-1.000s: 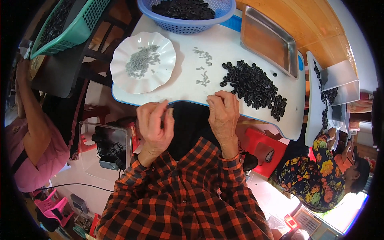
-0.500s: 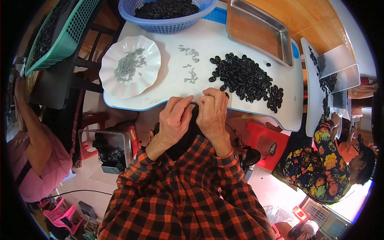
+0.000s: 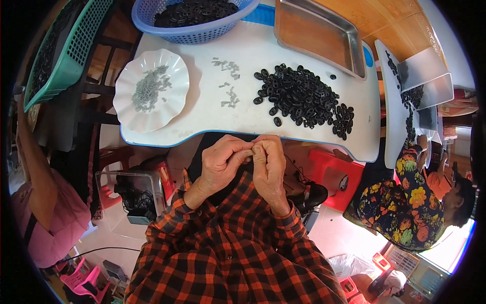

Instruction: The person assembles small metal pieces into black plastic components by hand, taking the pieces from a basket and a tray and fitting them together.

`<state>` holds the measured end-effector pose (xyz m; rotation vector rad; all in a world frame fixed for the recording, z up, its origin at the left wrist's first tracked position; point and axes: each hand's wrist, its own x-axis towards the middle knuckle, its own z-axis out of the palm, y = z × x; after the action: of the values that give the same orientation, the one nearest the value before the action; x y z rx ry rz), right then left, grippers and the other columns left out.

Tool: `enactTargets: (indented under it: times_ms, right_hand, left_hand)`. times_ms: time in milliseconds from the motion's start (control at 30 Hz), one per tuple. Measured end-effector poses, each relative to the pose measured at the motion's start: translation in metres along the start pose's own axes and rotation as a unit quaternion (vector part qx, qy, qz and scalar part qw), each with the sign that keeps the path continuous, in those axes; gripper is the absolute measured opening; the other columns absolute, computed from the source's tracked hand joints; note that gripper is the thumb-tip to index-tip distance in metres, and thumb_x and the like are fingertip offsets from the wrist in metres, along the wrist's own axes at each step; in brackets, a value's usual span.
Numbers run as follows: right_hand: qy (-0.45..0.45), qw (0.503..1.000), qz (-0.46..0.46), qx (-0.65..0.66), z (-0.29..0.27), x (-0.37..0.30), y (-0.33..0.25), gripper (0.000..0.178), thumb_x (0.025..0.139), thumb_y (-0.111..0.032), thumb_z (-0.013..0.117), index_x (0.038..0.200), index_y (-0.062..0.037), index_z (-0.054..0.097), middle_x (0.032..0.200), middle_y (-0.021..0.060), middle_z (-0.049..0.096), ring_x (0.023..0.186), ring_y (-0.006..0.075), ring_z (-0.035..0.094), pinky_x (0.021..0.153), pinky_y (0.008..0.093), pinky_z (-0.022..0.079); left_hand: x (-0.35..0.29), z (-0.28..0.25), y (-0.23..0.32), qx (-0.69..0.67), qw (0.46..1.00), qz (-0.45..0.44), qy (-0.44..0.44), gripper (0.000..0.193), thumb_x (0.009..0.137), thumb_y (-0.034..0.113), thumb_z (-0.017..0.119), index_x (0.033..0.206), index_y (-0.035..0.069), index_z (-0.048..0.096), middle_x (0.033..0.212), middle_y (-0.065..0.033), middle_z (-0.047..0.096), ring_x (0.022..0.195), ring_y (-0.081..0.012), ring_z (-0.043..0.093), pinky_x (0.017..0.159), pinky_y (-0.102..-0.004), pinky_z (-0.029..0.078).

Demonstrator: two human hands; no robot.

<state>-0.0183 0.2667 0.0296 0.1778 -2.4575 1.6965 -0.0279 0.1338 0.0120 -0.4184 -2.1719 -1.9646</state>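
Just off the near edge of the white table point(image 3: 207, 109), my left hand point(image 3: 221, 161) and my right hand point(image 3: 269, 169) meet fingertip to fingertip. Both are closed in a pinch, thumbs against forefingers. Whatever lies between the fingertips is too small or hidden to name. Beyond them, a heap of black oval pieces with holes point(image 3: 298, 96) covers the right of the table. Small grey strips point(image 3: 230, 96) lie scattered in the middle. To the left, a white scalloped plate point(image 3: 176, 101) carries a mound of similar grey bits point(image 3: 149, 91).
A blue basket point(image 3: 202, 34) of black pieces and a shallow metal tray point(image 3: 319, 35) stand at the back. Left is a green basket point(image 3: 76, 68); below the table, a red stool point(image 3: 334, 175) and clear bin point(image 3: 109, 190). People sit at both sides, one in a flowered top point(image 3: 400, 210).
Both hands have drawn back from the table edge toward my body, and their fingertips have come together. The whole view has shifted slightly. A lone black oval near the heap now shows fully.
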Motion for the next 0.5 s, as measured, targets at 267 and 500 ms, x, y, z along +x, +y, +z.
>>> enactTargets:
  times_ms: [267,500]
  right_hand:
    - [0.115,0.983,-0.053,-0.133,-0.024,0.021,0.02,0.005,0.085,0.001,0.057,0.09,0.001,0.057,0.095,0.0149,0.055,0.081,0.0277,0.057,0.07,0.0332,0.047]
    - [0.152,0.923,-0.109,-0.336,-0.032,0.053,0.029,0.023,0.078,0.002,0.061,0.1,-0.0009,0.064,0.098,0.0138,0.053,0.087,0.0295,0.054,0.074,0.0375,0.046]
  left_hand:
    - [-0.009,0.006,-0.008,-0.074,0.991,-0.111,0.007,0.007,0.089,0.0,0.057,0.092,-0.004,0.06,0.083,-0.0078,0.06,0.066,-0.011,0.064,0.056,-0.0211,0.052]
    - [-0.013,0.008,-0.015,-0.093,0.985,-0.144,0.003,0.008,0.09,0.002,0.056,0.092,-0.004,0.06,0.083,-0.0072,0.06,0.065,-0.0105,0.063,0.056,-0.021,0.052]
